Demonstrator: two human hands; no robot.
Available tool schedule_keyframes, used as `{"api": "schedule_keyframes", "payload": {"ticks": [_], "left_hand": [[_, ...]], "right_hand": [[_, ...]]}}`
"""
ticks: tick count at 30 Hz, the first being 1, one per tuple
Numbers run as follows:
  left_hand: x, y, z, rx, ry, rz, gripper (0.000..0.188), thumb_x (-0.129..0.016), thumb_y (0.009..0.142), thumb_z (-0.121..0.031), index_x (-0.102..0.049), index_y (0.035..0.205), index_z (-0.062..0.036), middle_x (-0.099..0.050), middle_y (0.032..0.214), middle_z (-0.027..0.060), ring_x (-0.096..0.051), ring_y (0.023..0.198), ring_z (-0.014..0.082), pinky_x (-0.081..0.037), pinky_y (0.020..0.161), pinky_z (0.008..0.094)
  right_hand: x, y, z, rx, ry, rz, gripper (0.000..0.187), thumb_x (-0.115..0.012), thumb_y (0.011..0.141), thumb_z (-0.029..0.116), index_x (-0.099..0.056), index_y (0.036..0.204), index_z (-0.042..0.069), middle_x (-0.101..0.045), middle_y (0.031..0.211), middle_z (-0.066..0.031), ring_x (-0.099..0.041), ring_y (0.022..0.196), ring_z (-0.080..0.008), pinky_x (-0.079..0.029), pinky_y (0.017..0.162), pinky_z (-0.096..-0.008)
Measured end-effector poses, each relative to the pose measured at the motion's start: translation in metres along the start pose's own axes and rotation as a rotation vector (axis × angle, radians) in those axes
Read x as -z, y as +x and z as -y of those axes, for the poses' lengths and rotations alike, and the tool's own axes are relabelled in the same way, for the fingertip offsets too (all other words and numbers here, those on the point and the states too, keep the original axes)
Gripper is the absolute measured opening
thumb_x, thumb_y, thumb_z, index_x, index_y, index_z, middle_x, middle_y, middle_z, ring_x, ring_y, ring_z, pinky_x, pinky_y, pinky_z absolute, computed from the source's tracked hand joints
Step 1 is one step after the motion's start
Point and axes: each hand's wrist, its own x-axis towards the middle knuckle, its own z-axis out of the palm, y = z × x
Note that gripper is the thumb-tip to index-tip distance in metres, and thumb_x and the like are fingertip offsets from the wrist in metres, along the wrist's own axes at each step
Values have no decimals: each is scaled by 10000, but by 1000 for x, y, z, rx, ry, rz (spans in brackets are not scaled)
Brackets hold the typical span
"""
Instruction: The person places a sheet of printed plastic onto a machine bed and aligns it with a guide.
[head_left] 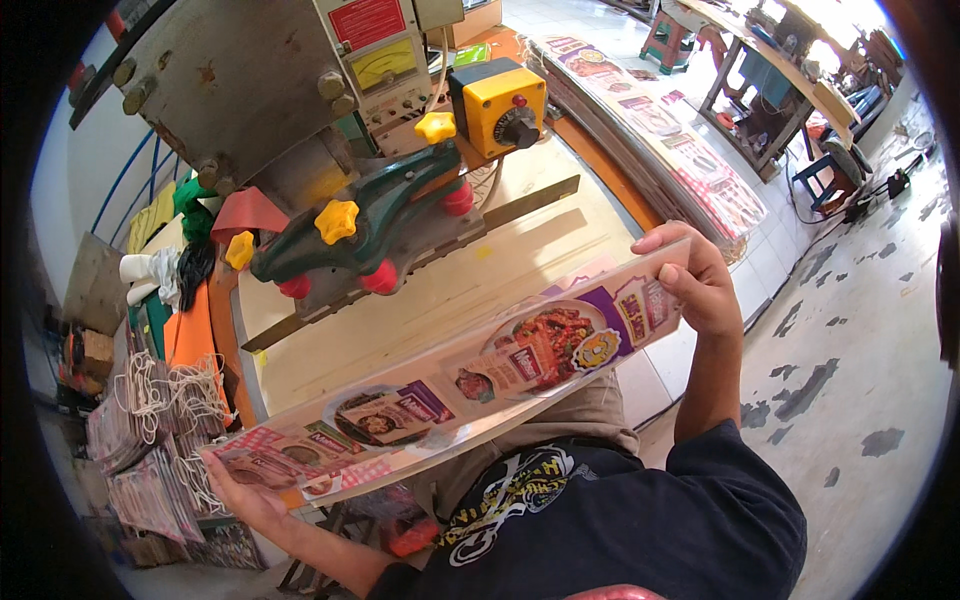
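Note:
A long printed plastic sheet (465, 385) with food pictures stretches slantwise across my lap, its right end higher than its left. My right hand (700, 275) pinches the right end, thumb on the printed face. At the lower left end, my left hand (250, 500) grips the other corner; some of its fingers are hidden. Just beyond the sheet stands a press machine with a dark green head (380, 205), yellow star knobs and red spacers. Under that head, a straight metal bar (540, 205) runs across the pale worktop (330, 365). The sheet overlaps the worktop's near edge.
A yellow control box (505, 108) with a black dial sits behind the press. Printed sheets lie in a long stack (660, 125) at the right. Bundles with white cords (150, 470) are piled at the left. Farther off stand a wooden workbench (745, 40) and a stool (668, 42).

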Motion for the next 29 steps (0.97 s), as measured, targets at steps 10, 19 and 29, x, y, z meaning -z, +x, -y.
{"api": "schedule_keyframes", "payload": {"ticks": [10,19,29], "left_hand": [[7,-2,7,-38,-100,-120,582,-614,995,-403,-538,1400,8,-553,1377,114,-514,1265,217,-359,1103,372],[7,0,10,-54,-141,-35,483,-613,994,-375,-610,1305,-5,-622,1259,86,-574,1166,185,-421,1018,368],[21,-2,13,-122,-24,119,502,-659,976,-409,-606,1294,-25,-641,1166,63,-593,1102,170,-443,983,354]], "right_hand": [[-22,17,-11,-83,-134,-292,381,-657,989,426,-602,823,87,-541,780,49,-479,664,-8,-369,567,-181],[-30,24,-16,-86,-43,-423,306,-659,963,359,-579,775,132,-492,696,76,-408,578,3,-308,505,-178],[-24,20,-21,-145,19,-362,261,-654,950,334,-574,887,94,-524,783,44,-549,707,-32,-449,632,-184]]}}
